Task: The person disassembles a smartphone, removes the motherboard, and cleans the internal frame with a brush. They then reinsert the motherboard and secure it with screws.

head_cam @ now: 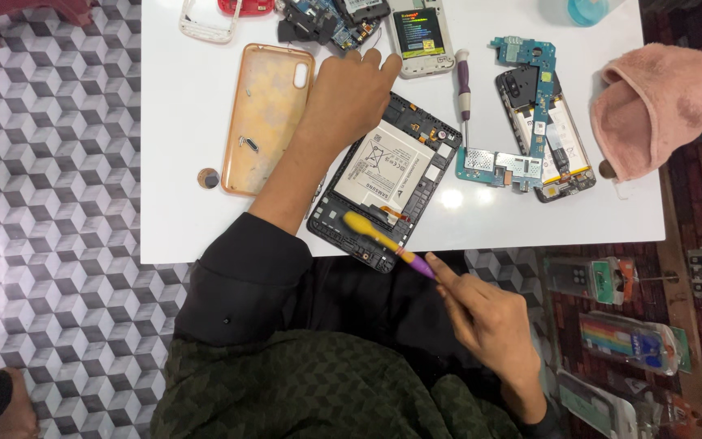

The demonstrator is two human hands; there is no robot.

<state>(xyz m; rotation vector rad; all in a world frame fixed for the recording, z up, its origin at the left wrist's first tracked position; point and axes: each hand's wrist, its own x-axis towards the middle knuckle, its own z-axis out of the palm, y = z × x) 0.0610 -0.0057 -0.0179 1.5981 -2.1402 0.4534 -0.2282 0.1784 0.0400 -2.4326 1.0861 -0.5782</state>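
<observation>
Head view: an opened tablet (383, 183), back cover off and its white battery exposed, lies in the centre of the frame at the lower edge of the white table (180, 203). Its long axis runs diagonally, from the lower left up to the upper right, with the top end pointing towards the screwdriver (464, 89).

The left hand (351, 93) rests flat on the tablet's upper left corner, fingers spread, pinning it rather than gripping.

The right hand (489, 321) pinches a yellow and purple brush (383, 242) between fingertips, its yellow end over the tablet's lower edge.

The tablet's lower corner sits at the table edge, so a firm push could slide it off. The yellow end works near the orange flex cable, which it could snag or tear. The loose circuit board (501, 162) just beside could be knocked.
</observation>
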